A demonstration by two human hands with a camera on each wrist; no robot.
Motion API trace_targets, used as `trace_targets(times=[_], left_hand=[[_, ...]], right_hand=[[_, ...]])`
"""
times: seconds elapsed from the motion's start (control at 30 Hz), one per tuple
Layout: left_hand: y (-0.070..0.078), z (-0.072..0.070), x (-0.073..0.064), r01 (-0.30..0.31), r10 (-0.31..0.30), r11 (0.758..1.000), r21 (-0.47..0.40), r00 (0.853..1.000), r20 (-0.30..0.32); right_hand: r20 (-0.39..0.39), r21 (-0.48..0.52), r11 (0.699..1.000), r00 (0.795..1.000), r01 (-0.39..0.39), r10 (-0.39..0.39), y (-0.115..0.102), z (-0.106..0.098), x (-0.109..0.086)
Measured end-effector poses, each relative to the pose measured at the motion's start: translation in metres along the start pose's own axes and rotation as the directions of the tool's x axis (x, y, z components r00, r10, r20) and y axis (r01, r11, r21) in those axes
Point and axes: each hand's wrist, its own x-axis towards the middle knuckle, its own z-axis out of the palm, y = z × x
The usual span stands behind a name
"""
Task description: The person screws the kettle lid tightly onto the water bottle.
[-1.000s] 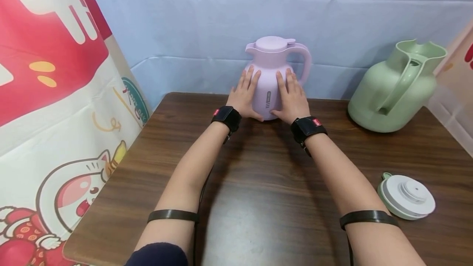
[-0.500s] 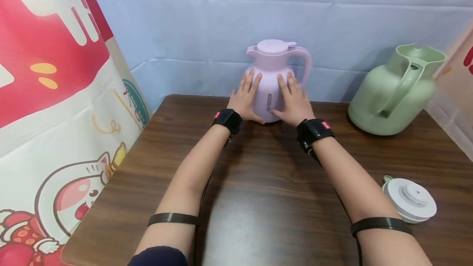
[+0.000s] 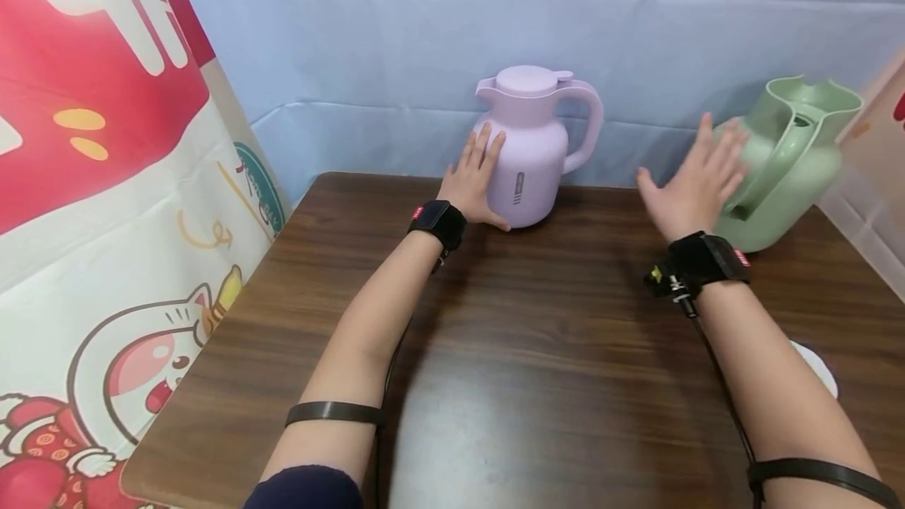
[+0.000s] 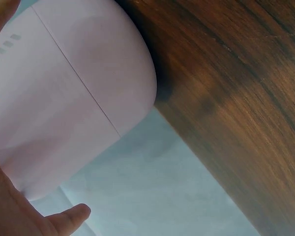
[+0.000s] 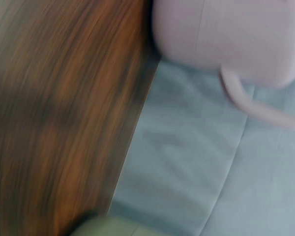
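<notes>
The lilac jug [image 3: 529, 171] is set upright by the middle of the far edge of the table [image 3: 551, 320], its handle [image 3: 595, 120] turned to the right. Its left side is touched by the left hand [image 3: 472, 183], whose fingers are held straight and slightly spread. The right hand [image 3: 696, 183] is held with fingers spread in front of the green jug [image 3: 809, 167] (whether that jug is touched cannot be told), which is placed near the far right corner. Toward the right edge, a white disc [image 3: 820, 368] is mostly hidden by the right forearm [image 3: 778, 375].
</notes>
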Motion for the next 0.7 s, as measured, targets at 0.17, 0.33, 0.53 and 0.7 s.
trace_targets(times=[0.17,0.33,0.53,0.7], left_hand=[[-0.001,0.002,0.001,0.007,-0.007,1.000,0.001,1.000,0.001],[-0.001,0.004,0.000,0.011,-0.011,1.000,-0.005,1.000,0.008],[-0.001,0.002,-0.002,0.021,-0.021,0.999,-0.042,1.000,0.007],[-0.001,0.000,-0.005,0.029,-0.026,0.997,-0.068,0.999,0.036]], right_hand=[[-0.149,-0.038,0.998,0.988,-0.052,0.046,0.021,-0.017,0.003],[-0.272,-0.002,0.985,0.948,-0.170,0.163,0.037,-0.032,0.013],[-0.217,0.207,0.927,0.909,-0.314,0.356,0.056,-0.044,0.023],[0.005,0.311,0.881,0.928,-0.355,0.372,0.070,-0.048,0.020]])
